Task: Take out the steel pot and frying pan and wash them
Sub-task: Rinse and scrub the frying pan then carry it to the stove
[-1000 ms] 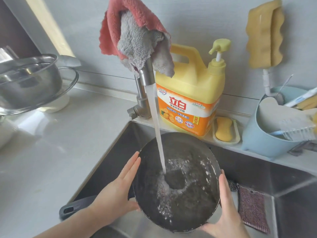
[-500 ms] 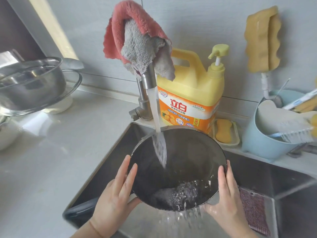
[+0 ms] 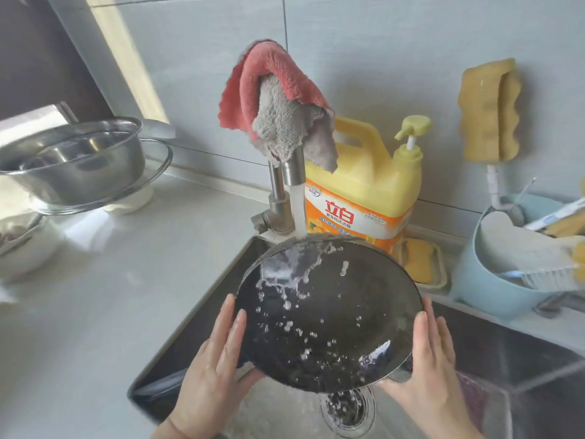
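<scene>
Left hand (image 3: 212, 372) & right hand (image 3: 427, 369) are pressing flat, fingers straight, on opposite rims of the frying pan (image 3: 329, 315), tilting it over the sink (image 3: 196, 315) w/ the tap stream (image 3: 299, 210) hitting its upper edge. Risk: wet palms slipping, pan dropping onto the drain (image 3: 348, 410).

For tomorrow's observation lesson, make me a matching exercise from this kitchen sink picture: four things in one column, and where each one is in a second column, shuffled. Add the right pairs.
Things
1. frying pan
2. steel pot
3. pink and grey cloth
4. yellow sponge

Places
A. draped over the tap
B. up against the wall tiles at the right
C. held tilted between both hands over the sink
D. on the counter at the left, on a glass lid

Pairs: 1-C, 2-D, 3-A, 4-B
</scene>
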